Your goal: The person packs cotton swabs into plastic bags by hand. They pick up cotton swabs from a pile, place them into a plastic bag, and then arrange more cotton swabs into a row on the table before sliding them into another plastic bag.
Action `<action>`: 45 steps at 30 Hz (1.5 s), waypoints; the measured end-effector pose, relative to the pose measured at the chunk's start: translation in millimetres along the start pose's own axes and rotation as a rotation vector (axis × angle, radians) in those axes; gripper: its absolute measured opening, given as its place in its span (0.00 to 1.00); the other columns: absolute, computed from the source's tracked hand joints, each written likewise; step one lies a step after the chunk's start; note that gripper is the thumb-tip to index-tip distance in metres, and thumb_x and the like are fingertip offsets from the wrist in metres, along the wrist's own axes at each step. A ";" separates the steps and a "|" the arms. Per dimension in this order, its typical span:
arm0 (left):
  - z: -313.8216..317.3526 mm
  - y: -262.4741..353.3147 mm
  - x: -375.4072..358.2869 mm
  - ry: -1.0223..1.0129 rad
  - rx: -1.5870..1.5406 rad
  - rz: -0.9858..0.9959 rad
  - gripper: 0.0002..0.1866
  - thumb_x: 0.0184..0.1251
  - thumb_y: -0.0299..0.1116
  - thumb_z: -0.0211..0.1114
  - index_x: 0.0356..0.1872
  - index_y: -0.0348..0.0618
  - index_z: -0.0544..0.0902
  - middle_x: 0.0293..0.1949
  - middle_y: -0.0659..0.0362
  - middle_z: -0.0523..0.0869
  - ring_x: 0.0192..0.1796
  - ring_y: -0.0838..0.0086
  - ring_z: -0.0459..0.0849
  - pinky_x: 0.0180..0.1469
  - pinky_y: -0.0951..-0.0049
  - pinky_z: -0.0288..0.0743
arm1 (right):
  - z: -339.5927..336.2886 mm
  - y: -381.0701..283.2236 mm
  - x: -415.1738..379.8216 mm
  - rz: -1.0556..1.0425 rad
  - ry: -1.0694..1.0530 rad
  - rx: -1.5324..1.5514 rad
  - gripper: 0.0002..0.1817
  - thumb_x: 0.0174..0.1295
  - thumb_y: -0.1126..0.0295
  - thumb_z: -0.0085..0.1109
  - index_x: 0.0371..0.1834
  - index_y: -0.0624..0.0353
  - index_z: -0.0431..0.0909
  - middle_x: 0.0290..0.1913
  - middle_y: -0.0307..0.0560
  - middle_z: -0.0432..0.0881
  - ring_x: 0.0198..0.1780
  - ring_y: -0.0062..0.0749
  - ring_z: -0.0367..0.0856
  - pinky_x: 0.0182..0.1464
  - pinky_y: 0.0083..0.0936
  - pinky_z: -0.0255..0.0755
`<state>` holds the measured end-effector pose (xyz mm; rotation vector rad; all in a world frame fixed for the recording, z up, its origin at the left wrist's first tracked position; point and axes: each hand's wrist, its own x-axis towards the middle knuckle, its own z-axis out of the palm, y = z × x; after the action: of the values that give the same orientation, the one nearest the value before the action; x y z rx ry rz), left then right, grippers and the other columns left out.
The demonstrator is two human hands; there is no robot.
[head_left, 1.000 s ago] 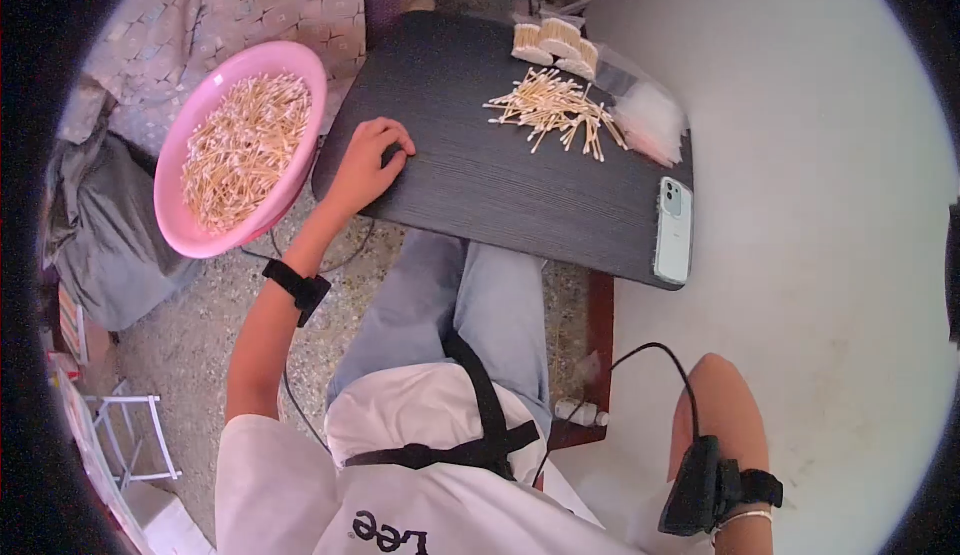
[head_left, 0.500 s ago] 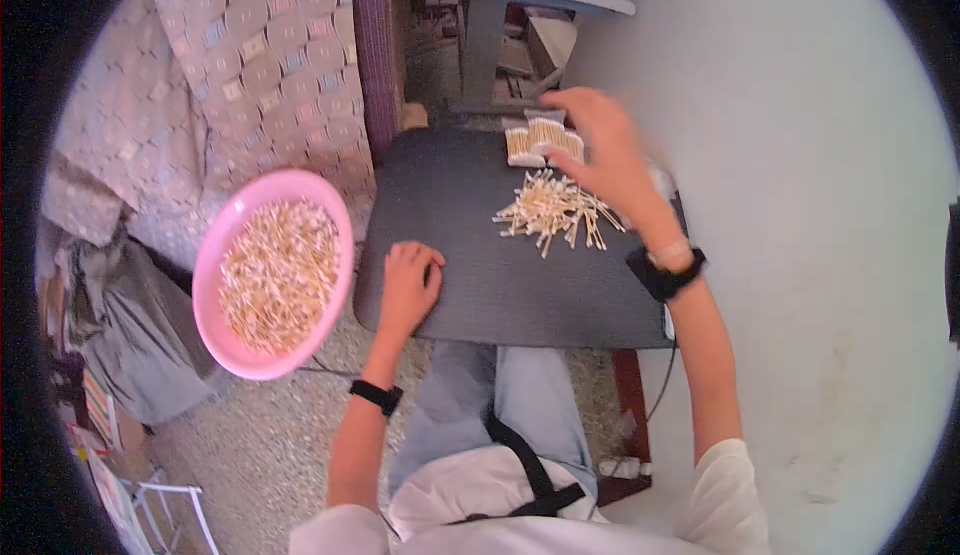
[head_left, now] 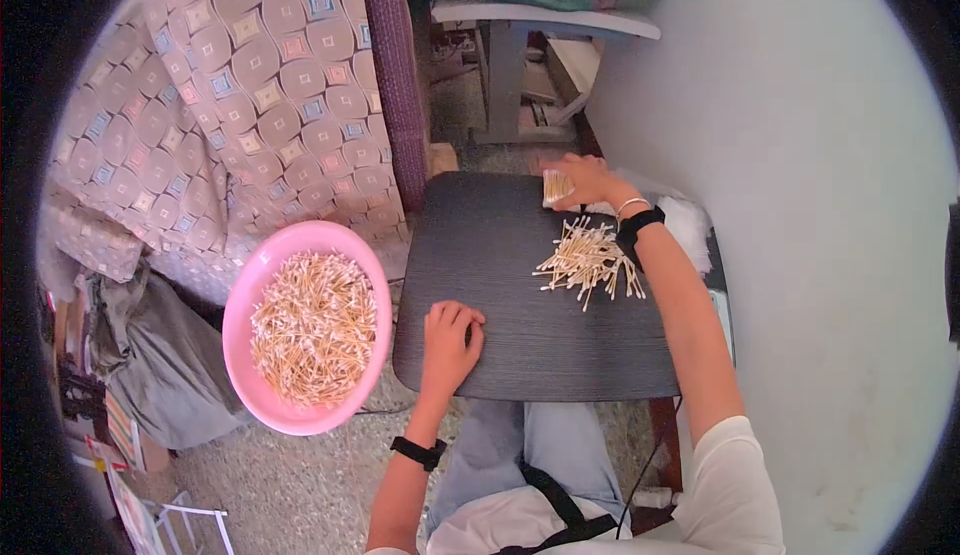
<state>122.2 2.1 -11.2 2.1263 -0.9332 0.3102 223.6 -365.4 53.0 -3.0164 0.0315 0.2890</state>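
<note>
At the far edge of the black table point(head_left: 500, 285), my right hand point(head_left: 592, 183) is closed over small packs of cotton swabs point(head_left: 557, 189). One pack shows past my fingers; the hand hides most of the others. A loose pile of cotton swabs point(head_left: 590, 258) lies just below that hand. My left hand point(head_left: 452, 340) rests on the table's near left part, fingers loosely bent and apart, holding nothing.
Left of the table stands a pink basin point(head_left: 240, 355) full of loose cotton swabs point(head_left: 315, 330). Clear plastic bags point(head_left: 685, 230) lie at the table's right edge, beside the wall point(head_left: 820, 255). A patterned cloth point(head_left: 290, 85) hangs behind the basin.
My right hand has come down from above the swab packs and now covers them. The view has shifted, so everything sits lower and further right. My left hand stays on the table.
</note>
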 end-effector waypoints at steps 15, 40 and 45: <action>-3.5 4.2 1.8 -0.015 -0.021 -0.034 0.05 0.55 0.23 0.63 0.33 0.43 0.80 0.38 0.56 0.81 0.49 0.58 0.76 0.53 0.59 0.68 | -23.5 15.8 -23.9 -0.080 -0.029 0.153 0.52 0.45 0.52 0.76 0.71 0.68 0.62 0.66 0.67 0.70 0.68 0.56 0.69 0.70 0.38 0.65; 13.8 17.7 63.4 -0.361 -0.351 -0.218 0.24 0.63 0.32 0.66 0.59 0.42 0.74 0.53 0.49 0.80 0.59 0.54 0.76 0.65 0.58 0.66 | -21.1 34.8 -62.8 -0.126 0.039 0.305 0.46 0.60 0.47 0.65 0.78 0.52 0.55 0.74 0.59 0.62 0.73 0.52 0.62 0.74 0.40 0.57; 55.6 23.0 74.7 -0.186 -0.112 -0.052 0.24 0.63 0.32 0.65 0.60 0.41 0.73 0.59 0.48 0.77 0.65 0.51 0.71 0.68 0.56 0.63 | 0.4 44.8 -54.8 -0.232 0.078 0.346 0.49 0.57 0.59 0.70 0.79 0.52 0.51 0.78 0.55 0.55 0.76 0.49 0.59 0.75 0.38 0.56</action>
<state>153.7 -87.6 1.1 2.0982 -0.9752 0.0328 168.3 -409.4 58.2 -2.6524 -0.2354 0.1274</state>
